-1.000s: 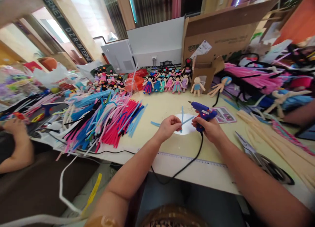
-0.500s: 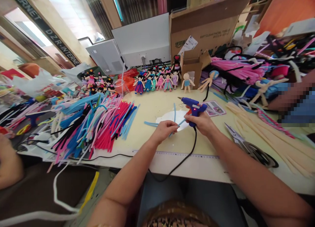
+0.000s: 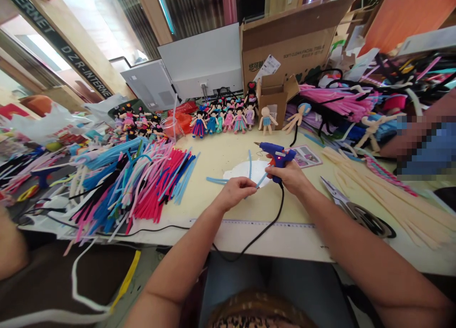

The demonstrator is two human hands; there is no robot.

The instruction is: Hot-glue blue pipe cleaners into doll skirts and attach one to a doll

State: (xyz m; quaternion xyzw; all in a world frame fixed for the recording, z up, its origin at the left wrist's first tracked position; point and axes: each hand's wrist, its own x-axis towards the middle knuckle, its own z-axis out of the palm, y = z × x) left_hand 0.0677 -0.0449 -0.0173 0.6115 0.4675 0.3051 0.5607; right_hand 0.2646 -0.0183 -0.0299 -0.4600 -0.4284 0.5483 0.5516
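Note:
My right hand (image 3: 287, 173) is wrapped round a blue glue gun (image 3: 276, 156), its nozzle pointing left and a small red light lit on its side. A light blue pipe cleaner (image 3: 261, 179) runs between my two hands. My left hand (image 3: 237, 191) pinches its lower end, while the other end meets the fingertips of my right hand. Under and behind them lies a white sheet (image 3: 233, 170), with another blue pipe cleaner (image 3: 250, 163) standing out over it and more blue pieces (image 3: 215, 180) to the left.
Bundles of coloured pipe cleaners (image 3: 149, 185) lie left. Small dolls (image 3: 228, 119) stand at the back beside a cardboard box (image 3: 285, 48). Scissors (image 3: 342, 200) and beige strips (image 3: 384, 200) lie right. A black cord (image 3: 265, 230) hangs over the front edge. Other people's arms (image 3: 10, 242) show at both sides.
The whole view has shifted slightly. Both hands keep their grip, and a little more of the blue pipe cleaner shows between them.

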